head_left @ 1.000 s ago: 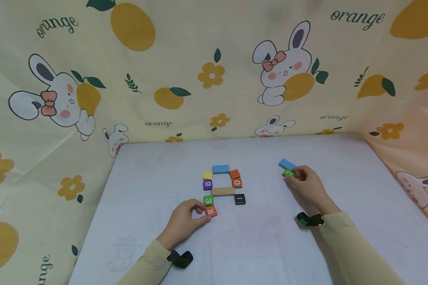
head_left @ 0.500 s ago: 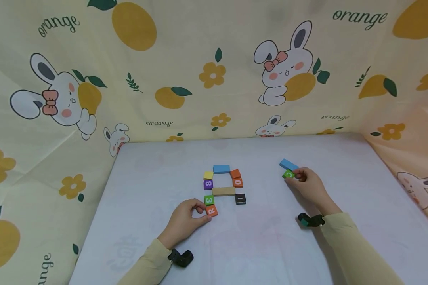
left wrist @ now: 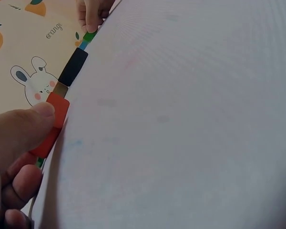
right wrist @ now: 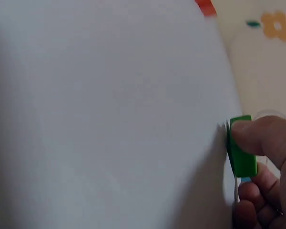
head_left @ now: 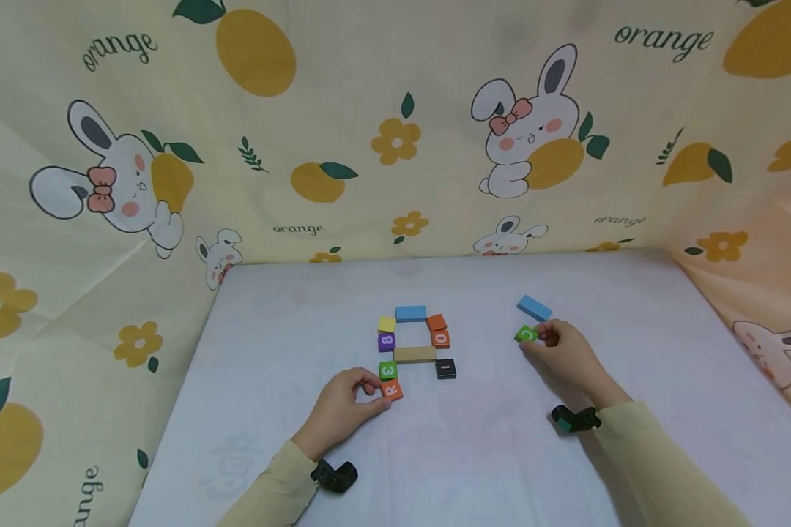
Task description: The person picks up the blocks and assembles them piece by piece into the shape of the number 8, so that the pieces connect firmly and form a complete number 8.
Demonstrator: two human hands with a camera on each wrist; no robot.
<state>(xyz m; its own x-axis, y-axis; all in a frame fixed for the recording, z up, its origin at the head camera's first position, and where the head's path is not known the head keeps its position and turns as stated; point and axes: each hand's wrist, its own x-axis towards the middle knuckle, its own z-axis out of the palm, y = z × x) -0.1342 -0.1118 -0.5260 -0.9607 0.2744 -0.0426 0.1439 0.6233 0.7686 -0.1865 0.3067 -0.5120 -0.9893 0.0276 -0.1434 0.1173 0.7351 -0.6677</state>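
Note:
With thumb and fingertips my left hand (head_left: 343,406) pinches an orange block marked R (head_left: 392,389) at the lower left end of a block outline. Just above that block lies a green block marked 3 (head_left: 387,369), touching it. Over on the right, my right hand (head_left: 570,359) pinches another green block (head_left: 526,334) between thumb and fingers. In the right wrist view the thumb lies against this green block (right wrist: 243,148), close to the table surface. Beyond that hand lies a loose blue block (head_left: 535,307), apart from the green one.
The outline also has a blue block (head_left: 411,314), a yellow block (head_left: 387,324), a purple block (head_left: 386,342), two orange blocks on its right side, a tan crossbar block (head_left: 414,355) and a black block (head_left: 445,368). A printed cloth (head_left: 343,132) hangs behind the white table (head_left: 290,322).
My right hand has drawn the green block slightly toward me and left, away from the loose blue block. The left hand stays on the orange R block.

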